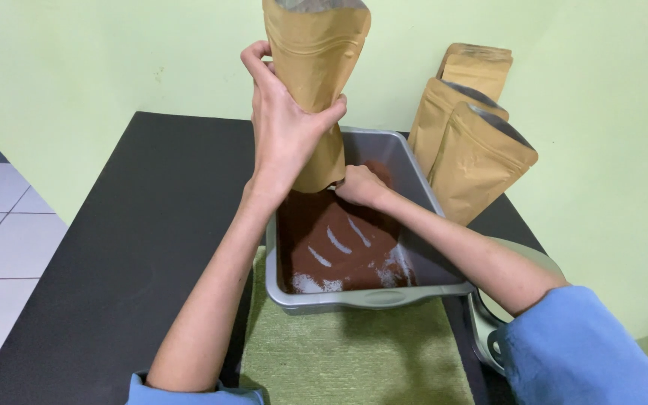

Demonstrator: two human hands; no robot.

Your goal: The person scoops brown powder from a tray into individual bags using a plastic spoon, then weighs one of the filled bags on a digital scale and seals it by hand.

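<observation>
My left hand (285,124) grips a tall brown paper stand-up pouch (315,52) around its middle and holds it upright above a grey metal tray (373,298). The tray holds reddish-brown powder (343,244) with streaks scraped through it. My right hand (361,186) reaches into the tray under the pouch's bottom edge, fingers curled and partly hidden behind the pouch; what it holds cannot be seen.
Three more brown pouches (481,161) stand open against the pale green wall at the back right. The tray rests on a green cloth (354,352) on a black table (144,247). A pale green round object (489,330) lies under my right arm. White floor tiles are at left.
</observation>
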